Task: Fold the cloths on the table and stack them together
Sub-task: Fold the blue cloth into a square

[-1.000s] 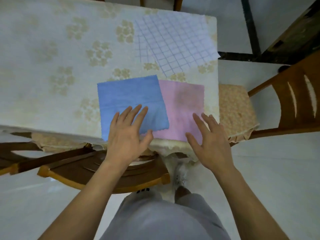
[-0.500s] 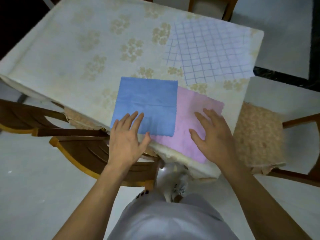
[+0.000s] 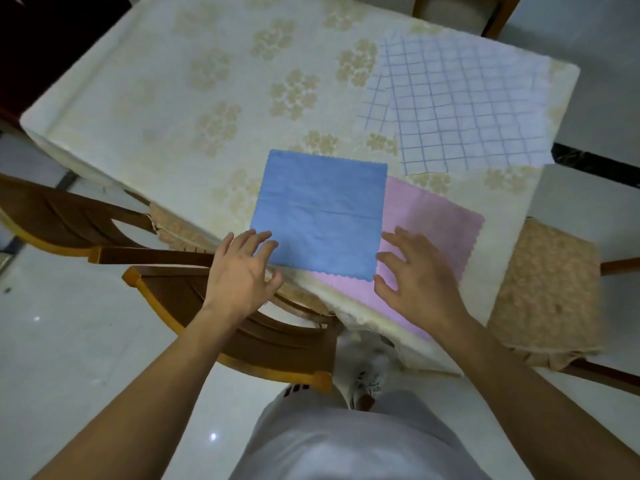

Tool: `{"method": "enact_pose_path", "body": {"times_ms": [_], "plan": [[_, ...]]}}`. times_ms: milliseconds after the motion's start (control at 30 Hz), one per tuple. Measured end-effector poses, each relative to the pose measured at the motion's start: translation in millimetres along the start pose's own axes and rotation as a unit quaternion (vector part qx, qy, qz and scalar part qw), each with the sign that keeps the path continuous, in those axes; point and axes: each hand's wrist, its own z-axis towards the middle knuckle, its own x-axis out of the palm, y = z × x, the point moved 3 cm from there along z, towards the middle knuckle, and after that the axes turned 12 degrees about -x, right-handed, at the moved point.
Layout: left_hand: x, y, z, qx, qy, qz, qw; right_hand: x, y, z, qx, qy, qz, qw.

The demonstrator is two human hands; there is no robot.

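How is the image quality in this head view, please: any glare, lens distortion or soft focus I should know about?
Head view: wide-angle bending curves the table edges and the chair in front; small glare specks on the glossy floor; blue cloth, pink cloth and checked cloth evenly lit, slightly soft; left hand and right hand show no strong motion blur.

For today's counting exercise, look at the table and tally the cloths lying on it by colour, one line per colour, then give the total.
Blue cloth: 1
Pink cloth: 1
White cloth with blue checks: 1
Total: 3 cloths
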Motion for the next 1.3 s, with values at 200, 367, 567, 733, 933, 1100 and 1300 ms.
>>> {"method": "enact_pose_path", "body": {"times_ms": [200,367,567,733,933,1100,1300], "plan": [[30,20,31,0.1,0.035,0.054,0.993,44,22,15,-0.018,0.029,-0.032,0.999],[53,29,43,0.178,0.012,0.047,0.983,72,40,31,-0.017,0.066,-0.035,0.997],[76,39,51,0.211,-0.014,0.02,0.977,102,53,42,-0.021,0.055,-0.077,0.995],[88,45,60,0.234,-0.031,0.006,0.972,120,54,45,-0.006,0.066,-0.101,0.993],[97,46,66,0.245,-0.02,-0.003,0.969,127,58,48,0.007,0.052,-0.107,0.993],[100,45,68,0.252,-0.025,-0.007,0.967,127,58,53,-0.002,0.054,-0.115,0.992],[101,43,73,0.254,-0.046,-0.015,0.966,128,53,45,-0.009,0.045,-0.132,0.99]]}}
